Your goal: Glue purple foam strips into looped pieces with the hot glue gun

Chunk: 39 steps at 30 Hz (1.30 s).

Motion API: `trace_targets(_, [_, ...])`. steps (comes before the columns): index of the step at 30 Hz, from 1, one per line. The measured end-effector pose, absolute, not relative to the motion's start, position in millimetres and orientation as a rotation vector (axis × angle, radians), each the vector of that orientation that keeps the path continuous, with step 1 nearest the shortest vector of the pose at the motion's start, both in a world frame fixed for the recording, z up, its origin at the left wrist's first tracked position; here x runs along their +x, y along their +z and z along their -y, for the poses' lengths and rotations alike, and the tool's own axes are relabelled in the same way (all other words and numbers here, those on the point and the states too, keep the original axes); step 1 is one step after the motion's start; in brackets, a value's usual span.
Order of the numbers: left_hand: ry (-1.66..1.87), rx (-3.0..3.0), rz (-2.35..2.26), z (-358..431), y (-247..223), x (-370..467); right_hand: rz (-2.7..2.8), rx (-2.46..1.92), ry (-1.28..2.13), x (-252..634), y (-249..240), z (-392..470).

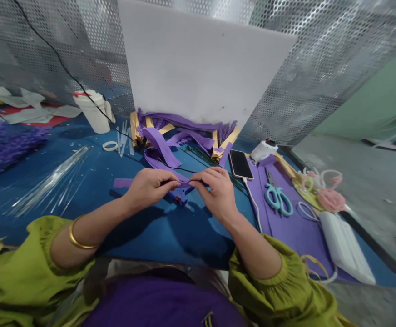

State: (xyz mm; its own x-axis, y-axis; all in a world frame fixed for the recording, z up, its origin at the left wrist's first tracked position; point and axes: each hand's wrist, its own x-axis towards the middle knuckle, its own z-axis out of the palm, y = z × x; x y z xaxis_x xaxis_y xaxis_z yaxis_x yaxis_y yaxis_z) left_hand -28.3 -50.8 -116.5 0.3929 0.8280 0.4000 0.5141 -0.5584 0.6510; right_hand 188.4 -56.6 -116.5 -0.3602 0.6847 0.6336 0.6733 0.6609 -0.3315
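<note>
Above the blue table, my left hand (152, 185) pinches a purple paper strip (123, 183) between thumb and fingers. Close beside it, my right hand (215, 188) is closed in a pinch at the strip's other end. Just below my fingertips lies a small blue tool (178, 197), partly hidden, perhaps a glue gun. Behind my hands, more purple strips (164, 147) curl loosely on the table. Thin dark green stems (201, 156) lie beyond my right hand.
A white board (201, 68) leans at the back. On the left are a white cup (94, 113), clear glue sticks (125, 141), purple flowers (7, 143) and clear strands (55, 179). To the right lie a phone (241, 164), blue-handled scissors (279, 200) and a white block (348, 247).
</note>
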Motion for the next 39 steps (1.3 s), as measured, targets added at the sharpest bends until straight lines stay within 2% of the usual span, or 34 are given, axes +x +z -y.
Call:
trace_targets(11, [0.942,2.244,-1.167,50,-120,-27,2.231,-1.025,-0.259,188,-117,58])
trace_targets(23, [0.905,2.221,-1.179,50,-117,-26,2.293,-1.089,-0.295,187,-116,59])
trace_targets(28, [0.932,2.29,-1.181,53,-116,-26,2.281,-1.061,-0.183,186,-117,59])
trace_targets(39, [0.781,2.168,-1.207,44,-111,-33,2.274,-1.081,-0.231,189,-116,57])
